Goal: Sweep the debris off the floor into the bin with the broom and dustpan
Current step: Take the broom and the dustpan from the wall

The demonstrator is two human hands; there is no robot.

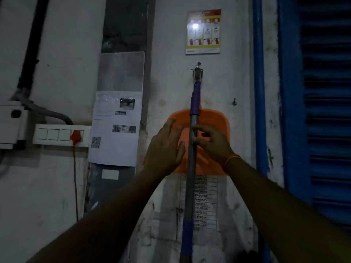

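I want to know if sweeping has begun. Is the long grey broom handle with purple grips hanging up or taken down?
Hanging: the grey broom handle hangs from the wall hook, the right hand gripping it.

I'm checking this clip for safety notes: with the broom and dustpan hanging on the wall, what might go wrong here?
1. The broom handle hangs from a wall hook in front of the orange dustpan; lifting it may knock the dustpan off.
2. The right hand pinches the handle only with its fingertips while the left hand is open beside it, so the handle could slip.
3. Dim light hides detail.
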